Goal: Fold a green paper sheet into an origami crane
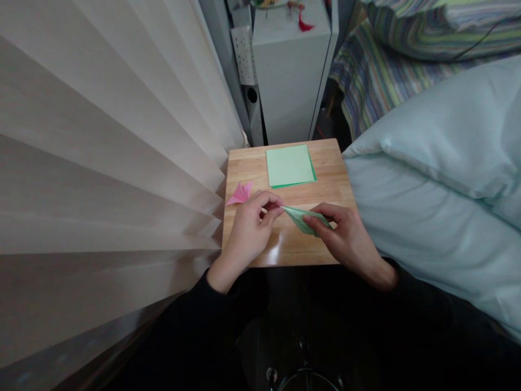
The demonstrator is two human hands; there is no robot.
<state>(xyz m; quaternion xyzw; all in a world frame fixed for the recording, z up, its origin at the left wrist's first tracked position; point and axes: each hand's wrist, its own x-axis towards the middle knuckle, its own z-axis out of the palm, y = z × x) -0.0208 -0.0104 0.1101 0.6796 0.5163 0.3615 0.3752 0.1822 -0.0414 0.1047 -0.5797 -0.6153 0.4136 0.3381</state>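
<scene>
A folded piece of green origami paper [300, 218] is held between both hands above the small wooden table [325, 163]. My left hand [255, 220] pinches its narrow left tip between thumb and fingers. At its wider end, my right hand [341, 229] grips the paper with the thumb on the near side and fingers behind. Just beyond my left hand lies a pink folded paper figure [241, 193] with pointed parts, close to the table's left edge. Square green paper sheets [290, 165] are stacked flat toward the back of the table.
A pale pleated curtain [122, 163] hangs along the left, touching the table's side. Behind the table stands a white cabinet [291, 81] with a red tassel [304, 23] on top. Light blue bedding [427, 174] borders the right side, with a striped cloth [378, 70] beyond.
</scene>
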